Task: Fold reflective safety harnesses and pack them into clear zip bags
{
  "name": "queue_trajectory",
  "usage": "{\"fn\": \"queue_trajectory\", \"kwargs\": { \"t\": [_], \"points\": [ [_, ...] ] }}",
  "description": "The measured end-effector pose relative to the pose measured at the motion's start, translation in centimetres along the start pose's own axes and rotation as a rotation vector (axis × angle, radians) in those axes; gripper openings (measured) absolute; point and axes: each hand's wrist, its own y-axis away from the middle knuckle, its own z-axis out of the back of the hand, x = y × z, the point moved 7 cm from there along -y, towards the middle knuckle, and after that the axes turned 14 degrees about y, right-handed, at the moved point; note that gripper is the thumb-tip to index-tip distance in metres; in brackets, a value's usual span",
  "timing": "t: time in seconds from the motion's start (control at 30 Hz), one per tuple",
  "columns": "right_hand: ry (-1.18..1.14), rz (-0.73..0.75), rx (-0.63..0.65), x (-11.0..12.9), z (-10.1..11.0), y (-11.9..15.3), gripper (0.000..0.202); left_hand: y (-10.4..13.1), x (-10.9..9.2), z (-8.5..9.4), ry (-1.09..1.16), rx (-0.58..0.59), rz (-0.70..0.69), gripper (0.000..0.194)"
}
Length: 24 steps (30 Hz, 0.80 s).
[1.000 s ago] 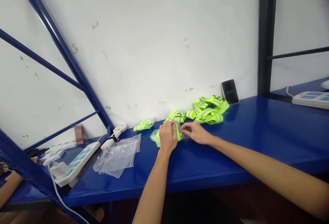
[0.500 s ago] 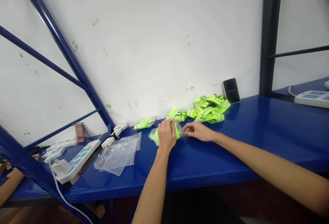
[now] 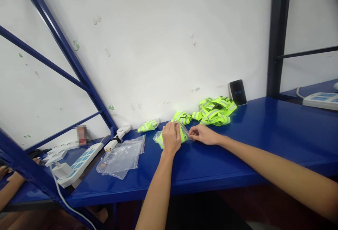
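Note:
A clear zip bag (image 3: 184, 135) with a folded neon-yellow reflective strap inside lies on the blue table. My left hand (image 3: 171, 138) is closed over the middle of this bag and covers part of it. At the bag's right edge, along the zip strip, my right hand (image 3: 202, 134) pinches the plastic between thumb and fingers. Just behind the hands rests a bundled reflective strap (image 3: 182, 117) outside any bag. A larger loose heap of the same yellow straps (image 3: 215, 112) lies behind my right hand. Another bagged strap (image 3: 148, 126) is near the wall to the left.
Flat clear zip bags (image 3: 123, 159) lie to the left, beside a small white fan (image 3: 116, 139). A white power strip (image 3: 80, 166) stands past them. A dark-screened device (image 3: 238, 93) leans on the wall. Another person's arm (image 3: 13, 187) shows at far left, behind the blue frame (image 3: 29, 166).

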Motion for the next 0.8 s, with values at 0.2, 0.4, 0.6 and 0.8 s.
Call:
{"fn": "queue_trajectory", "kwargs": {
  "t": [0.2,0.4,0.6,0.8],
  "points": [
    [-0.029,0.032,0.022,0.8,0.2,0.4,0.023,0.0,-0.1,0.1,0.03,-0.004,-0.005,0.016],
    [-0.07,0.06,-0.008,1.1,0.6,0.4,0.032,0.1,-0.2,0.1,0.025,0.017,-0.017,0.018],
    [0.008,0.034,-0.046,0.8,0.4,0.2,0.03,0.1,-0.3,-0.2,0.019,0.046,-0.017,0.016],
    [0.109,0.075,-0.068,1.3,0.2,0.5,0.027,0.0,-0.3,-0.3,0.025,0.05,-0.012,0.018]
  ]
}}
